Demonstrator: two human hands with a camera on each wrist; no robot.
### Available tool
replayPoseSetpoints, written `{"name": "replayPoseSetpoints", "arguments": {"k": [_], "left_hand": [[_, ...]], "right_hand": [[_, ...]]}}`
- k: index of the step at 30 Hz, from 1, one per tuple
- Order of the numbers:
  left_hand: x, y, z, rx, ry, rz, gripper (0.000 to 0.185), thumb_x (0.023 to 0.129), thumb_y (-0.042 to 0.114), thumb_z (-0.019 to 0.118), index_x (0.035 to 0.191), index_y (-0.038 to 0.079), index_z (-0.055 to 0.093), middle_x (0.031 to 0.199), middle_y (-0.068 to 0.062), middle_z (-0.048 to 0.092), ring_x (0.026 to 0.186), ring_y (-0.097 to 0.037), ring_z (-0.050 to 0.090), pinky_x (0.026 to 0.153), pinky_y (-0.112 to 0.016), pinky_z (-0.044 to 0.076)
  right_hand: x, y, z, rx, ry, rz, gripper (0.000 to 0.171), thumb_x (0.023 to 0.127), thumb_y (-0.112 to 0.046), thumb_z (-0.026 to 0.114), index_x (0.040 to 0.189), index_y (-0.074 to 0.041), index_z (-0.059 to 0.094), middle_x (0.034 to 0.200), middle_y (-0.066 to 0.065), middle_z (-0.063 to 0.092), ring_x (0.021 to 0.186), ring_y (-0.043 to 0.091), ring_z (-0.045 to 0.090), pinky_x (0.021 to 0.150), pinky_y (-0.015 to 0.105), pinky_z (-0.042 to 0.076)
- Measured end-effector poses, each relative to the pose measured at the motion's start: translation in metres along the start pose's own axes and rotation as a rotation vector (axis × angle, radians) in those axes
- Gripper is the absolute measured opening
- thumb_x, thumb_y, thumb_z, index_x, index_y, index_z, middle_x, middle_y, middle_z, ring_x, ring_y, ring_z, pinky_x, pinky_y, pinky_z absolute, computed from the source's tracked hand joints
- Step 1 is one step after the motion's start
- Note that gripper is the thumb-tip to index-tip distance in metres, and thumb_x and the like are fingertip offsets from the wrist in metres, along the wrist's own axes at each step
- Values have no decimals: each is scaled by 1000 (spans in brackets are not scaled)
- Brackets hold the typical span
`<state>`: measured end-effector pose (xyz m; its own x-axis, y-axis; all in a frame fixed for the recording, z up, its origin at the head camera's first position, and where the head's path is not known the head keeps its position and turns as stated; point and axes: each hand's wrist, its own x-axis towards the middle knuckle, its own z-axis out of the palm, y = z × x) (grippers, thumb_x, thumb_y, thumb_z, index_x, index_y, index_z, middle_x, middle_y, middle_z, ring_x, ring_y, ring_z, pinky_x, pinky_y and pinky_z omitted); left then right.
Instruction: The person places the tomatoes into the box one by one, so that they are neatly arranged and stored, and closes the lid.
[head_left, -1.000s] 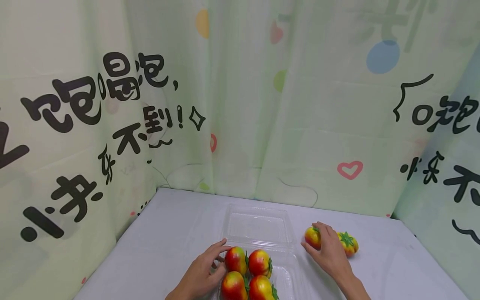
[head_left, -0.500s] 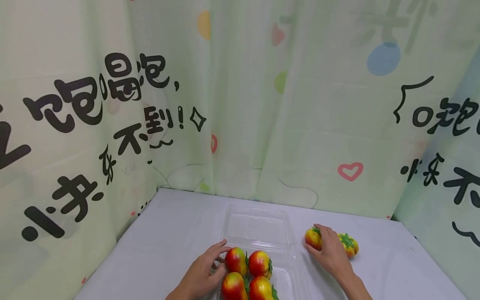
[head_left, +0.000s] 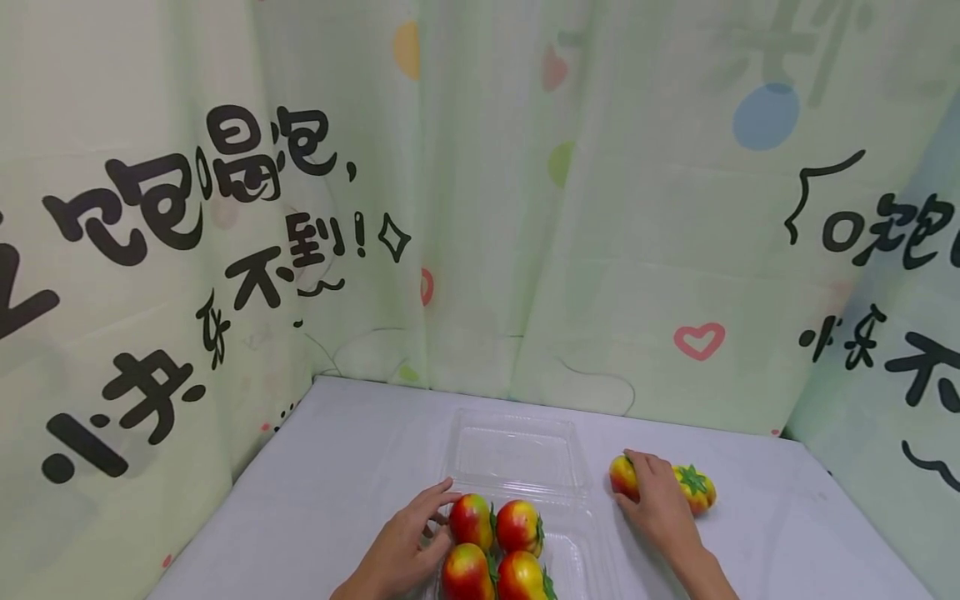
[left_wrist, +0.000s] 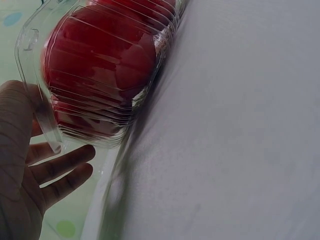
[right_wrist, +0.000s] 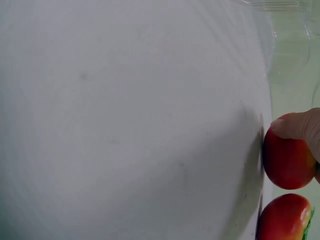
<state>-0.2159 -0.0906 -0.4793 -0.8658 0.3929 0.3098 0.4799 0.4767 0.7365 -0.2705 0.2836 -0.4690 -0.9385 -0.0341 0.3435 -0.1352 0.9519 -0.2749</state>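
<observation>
On the table (head_left: 337, 467): a clear plastic clamshell box (head_left: 517, 454) is lying open, its lid spread flat toward the curtain and its tray nearer the person.
Tray contents: four red-and-yellow tomatoes (head_left: 495, 546) are sitting two by two in the left part of the tray, touching one another.
Left hand (head_left: 401, 546): it is reaching in from the bottom edge, palm down, and resting against the left side of the tray beside the tomatoes.
Left hand's fingers (left_wrist: 62, 162): they are lying nearly straight and spread along the ribbed plastic wall, with the thumb up by the tray's rim; the hand is touching the box, not curling round it.
Right hand (head_left: 660, 500): it is coming in from the lower right, wrist low, and arching over a loose tomato (head_left: 622, 475) on the table to the right of the box.
Right hand's grasp: the thumb (right_wrist: 295, 125) is pressing on top of that tomato (right_wrist: 287, 160) and the fingers are bending round it, so the hand is holding it where it is sitting on the table.
Second loose tomato (head_left: 697, 487): it is lying just beside the held one, on the far side of the right hand, green stem cap up.
Backdrop: a pale green curtain (head_left: 525, 208) with black lettering and coloured dots and hearts is hanging behind and beside the table.
</observation>
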Motion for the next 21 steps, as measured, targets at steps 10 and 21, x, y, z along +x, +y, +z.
{"name": "replayPoseSetpoints", "arguments": {"k": [10,21], "left_hand": [[0,0,-1,6,3,-3,40,91,13,54,131,19,55,144,-10,46,90,-5,61,73,-22,54],[0,0,-1,-5,-10,-21,40,91,14,55,131,19,56,144,-10,46,90,-5,60,74,-23,55]], "right_hand": [[-1,-3,3,-34,24,-12,64,70,-4,82,125,4,52,121,23,51,114,40,44,98,60,39],[-4,-3,3,-25,40,-9,60,68,-4,83,122,2,56,118,21,51,112,39,44,97,59,40]]}}
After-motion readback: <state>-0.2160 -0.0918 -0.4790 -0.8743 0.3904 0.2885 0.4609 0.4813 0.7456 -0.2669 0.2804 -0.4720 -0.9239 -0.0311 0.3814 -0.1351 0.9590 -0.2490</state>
